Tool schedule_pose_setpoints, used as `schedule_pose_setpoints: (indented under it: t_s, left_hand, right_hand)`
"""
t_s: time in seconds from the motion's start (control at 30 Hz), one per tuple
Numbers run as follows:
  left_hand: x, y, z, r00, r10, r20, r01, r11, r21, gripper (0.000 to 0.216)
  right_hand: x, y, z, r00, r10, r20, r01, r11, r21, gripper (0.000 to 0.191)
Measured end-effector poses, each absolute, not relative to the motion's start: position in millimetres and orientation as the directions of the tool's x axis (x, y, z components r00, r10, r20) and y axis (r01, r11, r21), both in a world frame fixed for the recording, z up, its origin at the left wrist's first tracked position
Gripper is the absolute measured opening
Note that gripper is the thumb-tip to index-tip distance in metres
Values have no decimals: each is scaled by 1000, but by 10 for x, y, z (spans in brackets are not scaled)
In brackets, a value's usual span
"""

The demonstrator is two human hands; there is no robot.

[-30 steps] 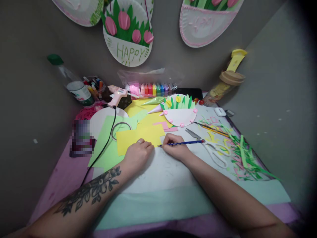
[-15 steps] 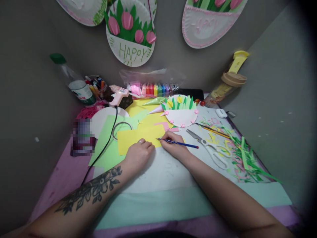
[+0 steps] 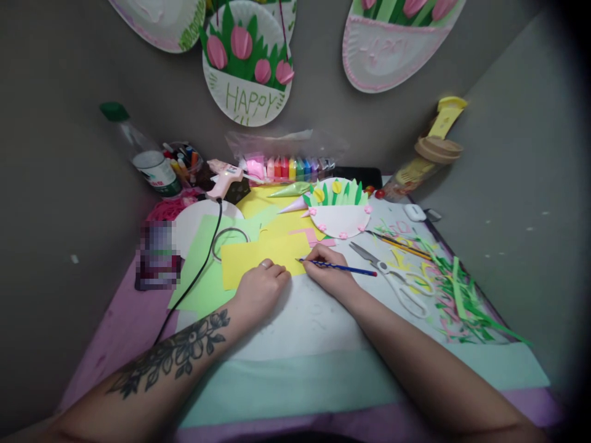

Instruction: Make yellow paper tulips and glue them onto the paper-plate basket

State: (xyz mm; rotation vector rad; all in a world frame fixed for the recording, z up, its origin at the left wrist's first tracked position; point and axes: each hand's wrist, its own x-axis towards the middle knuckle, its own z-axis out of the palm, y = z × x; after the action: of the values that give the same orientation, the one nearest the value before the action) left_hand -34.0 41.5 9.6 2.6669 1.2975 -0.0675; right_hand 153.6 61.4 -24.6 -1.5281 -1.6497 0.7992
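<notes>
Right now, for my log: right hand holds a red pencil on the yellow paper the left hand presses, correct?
The pencil is blue, not red, per the head view; the right hand holds it on the yellow paper the left hand presses.

The person is stretching both arms forward, the forearms converging toward the middle. The left hand [image 3: 258, 286] is resting knuckles up, its fingers curling loosely under, with the tattooed left forearm [image 3: 170, 357] lying flat. The right hand [image 3: 330, 274] is sitting just beside it, fingers pinching together in a writing grip.
</notes>
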Motion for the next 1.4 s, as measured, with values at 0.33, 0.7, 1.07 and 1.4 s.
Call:
schedule_pose_setpoints:
  t_s: [0.33, 0.7, 1.07, 1.4]
  left_hand:
    - [-339, 422, 99, 619, 772, -141, 785, -607, 124, 26]
    - [-332, 413, 127, 613, 776, -151, 790, -599, 129, 27]
    - [-326, 427, 138, 608, 771, -188, 794, -590, 147, 29]
    - [-335, 425, 98, 606, 779, -157, 795, -590, 140, 27]
  right_hand:
    - [1523, 626, -275, -22, 994, 108, 542, 102, -834, 9]
    - [1532, 622, -239, -14, 995, 95, 543, 88, -835, 9]
    - [1571, 597, -268, -2, 993, 115, 515, 100, -851, 11]
    - [1590, 579, -265, -22, 995, 101, 503, 99, -859, 13]
